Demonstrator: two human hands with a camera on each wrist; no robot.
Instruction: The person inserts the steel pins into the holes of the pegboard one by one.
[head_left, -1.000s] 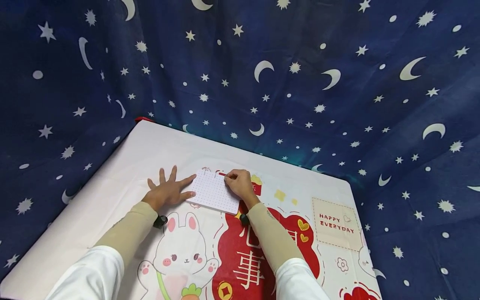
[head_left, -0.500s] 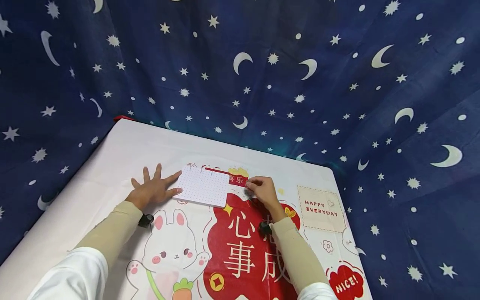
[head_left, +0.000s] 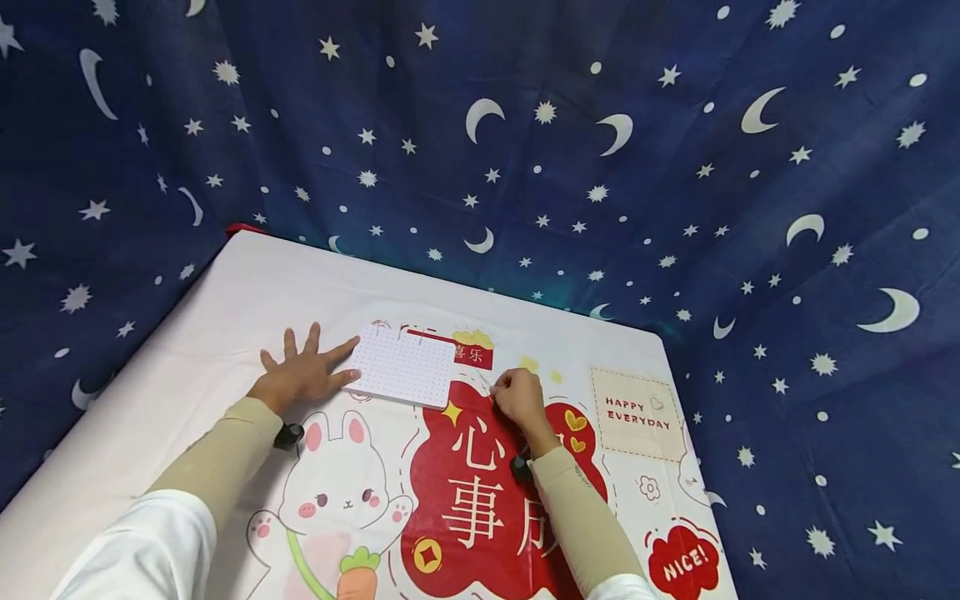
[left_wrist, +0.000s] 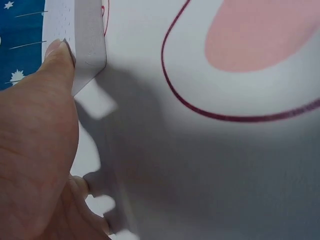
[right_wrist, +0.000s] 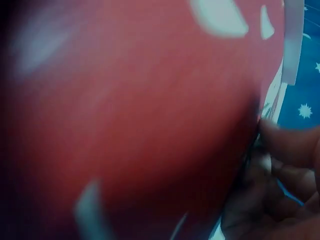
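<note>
A white board with a dotted grid of holes (head_left: 405, 367) lies on the printed cloth, thin upright needles (head_left: 422, 337) standing along its far side. My left hand (head_left: 303, 373) has its fingers spread straight, with the thumb and forefinger against the board's left end. In the left wrist view the thumb (left_wrist: 59, 57) rests on the board's corner. Right of the board, my right hand (head_left: 521, 398) is low over the cloth, thumb and fingertips pinched together. A fine needle (head_left: 485, 380) shows at these fingertips. In the right wrist view, thin needle-like lines (right_wrist: 266, 108) appear beside the thumb.
A tablecloth (head_left: 262, 275) printed with a rabbit (head_left: 341, 475), red patches (head_left: 457, 533) and lettering covers the table. Behind and to the sides hangs a dark blue curtain (head_left: 420, 108) with moons and stars. The table's far edge runs close to the curtain.
My right hand has moved from the board's far right side to the cloth on its right, then slightly lower. My left hand stays at the board's end. The head view has shifted.
</note>
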